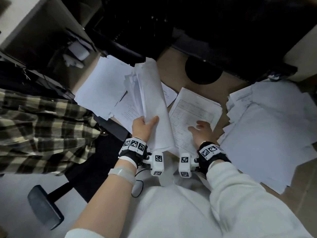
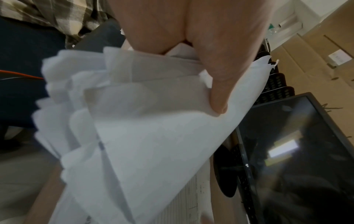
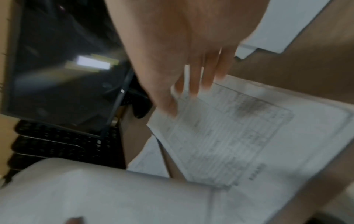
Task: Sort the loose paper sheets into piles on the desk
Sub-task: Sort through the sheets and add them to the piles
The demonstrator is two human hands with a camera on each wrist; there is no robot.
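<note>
Midway, I judged: my left hand [image 1: 143, 127] gripped a thick unsorted sheaf of white paper sheets [image 1: 151, 100], my right hand [image 1: 201, 132] lay flat-fingered on the printed-form pile [image 1: 193, 109], and white piles [image 1: 264, 133] sat on the brown bench [image 1: 175, 73].

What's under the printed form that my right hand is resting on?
More sheets show under the printed form, their edges sticking out, on the brown desk. The right hand lies flat on top. How many sheets is hidden.

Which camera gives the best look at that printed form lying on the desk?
The head view: the printed form lies whole on the desk, right hand over it. The right wrist view shows it closer but blurred; the left wrist view catches only a sliver beneath the held sheets.
</note>
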